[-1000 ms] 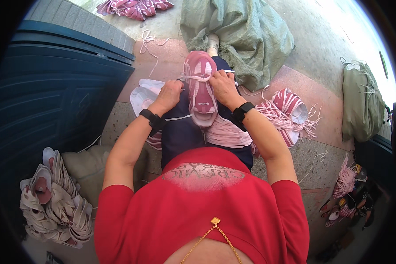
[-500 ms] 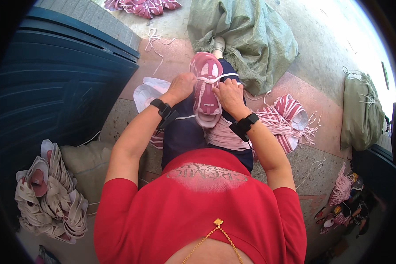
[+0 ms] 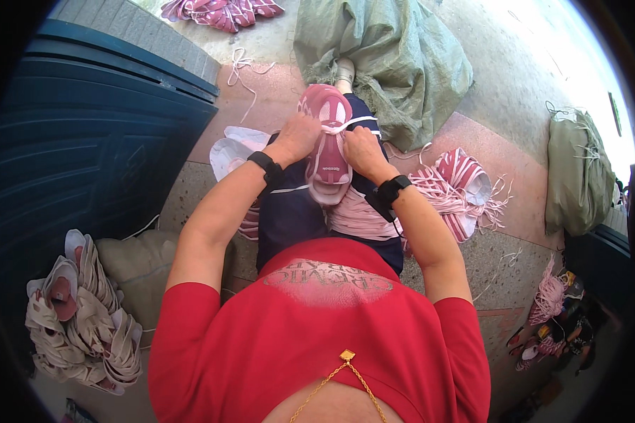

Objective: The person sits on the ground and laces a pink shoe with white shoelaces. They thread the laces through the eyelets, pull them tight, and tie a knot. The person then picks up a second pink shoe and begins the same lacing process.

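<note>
A pink shoe upper (image 3: 327,158) lies lengthwise over my legs, its heel opening toward me. White lace (image 3: 339,127) crosses the far part of it in a knot or loop. My left hand (image 3: 298,136) is closed at the left side of the lace, fingers bunched at the upper's edge. On the other side my right hand (image 3: 363,151) is closed too, with the lace running into its fingers. A bundle of pale pink laces (image 3: 363,216) lies beneath the upper, across my thigh.
More pink uppers with laces (image 3: 458,187) lie right of my legs, and white-lined ones (image 3: 236,149) left. Beige uppers (image 3: 85,314) are piled beside a stuffed sack (image 3: 137,262). A green sack (image 3: 395,63) spreads ahead; another (image 3: 580,176) stands right. A blue door (image 3: 92,120) flanks my left.
Both fists have closed in on the lace, and the knot looks tighter against the upper. My right hand has shifted slightly left and its fingers have curled in.
</note>
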`<state>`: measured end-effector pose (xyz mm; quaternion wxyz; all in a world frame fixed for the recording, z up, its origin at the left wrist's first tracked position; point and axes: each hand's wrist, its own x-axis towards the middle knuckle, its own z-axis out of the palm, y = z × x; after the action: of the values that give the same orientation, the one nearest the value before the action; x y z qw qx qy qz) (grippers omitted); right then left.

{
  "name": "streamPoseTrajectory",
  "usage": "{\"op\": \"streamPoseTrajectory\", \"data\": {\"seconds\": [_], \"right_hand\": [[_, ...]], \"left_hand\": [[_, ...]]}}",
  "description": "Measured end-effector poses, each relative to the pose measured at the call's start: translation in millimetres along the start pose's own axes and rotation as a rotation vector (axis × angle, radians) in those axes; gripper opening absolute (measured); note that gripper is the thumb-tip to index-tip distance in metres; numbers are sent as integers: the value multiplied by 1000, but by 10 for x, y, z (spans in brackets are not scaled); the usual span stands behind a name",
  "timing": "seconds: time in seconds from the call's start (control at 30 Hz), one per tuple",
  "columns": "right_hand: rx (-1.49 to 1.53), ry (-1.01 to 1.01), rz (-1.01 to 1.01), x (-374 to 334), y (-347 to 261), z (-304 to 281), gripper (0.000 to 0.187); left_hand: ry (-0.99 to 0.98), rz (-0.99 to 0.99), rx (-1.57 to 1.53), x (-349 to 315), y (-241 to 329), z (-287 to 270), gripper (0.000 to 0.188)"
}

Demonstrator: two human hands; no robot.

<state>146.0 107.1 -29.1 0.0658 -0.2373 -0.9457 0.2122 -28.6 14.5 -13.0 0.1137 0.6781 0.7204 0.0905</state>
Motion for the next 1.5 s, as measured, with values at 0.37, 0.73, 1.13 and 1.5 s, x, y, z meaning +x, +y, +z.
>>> {"op": "streamPoseTrajectory", "data": {"seconds": [0.37, 0.73, 1.13, 1.5], "right_hand": [[193, 90, 24, -82, 100, 75, 18], [219, 92, 16, -56, 127, 96, 14], [118, 49, 13, -59, 111, 27, 13], [382, 267, -34, -197, -47, -102, 14]], "left_hand": [[134, -363, 47, -308, 500, -133, 23], [154, -294, -86, -262, 440, -226, 16], [3, -289, 3, 56, 685, 55, 14], [192, 120, 194, -85, 701, -108, 11]]}}
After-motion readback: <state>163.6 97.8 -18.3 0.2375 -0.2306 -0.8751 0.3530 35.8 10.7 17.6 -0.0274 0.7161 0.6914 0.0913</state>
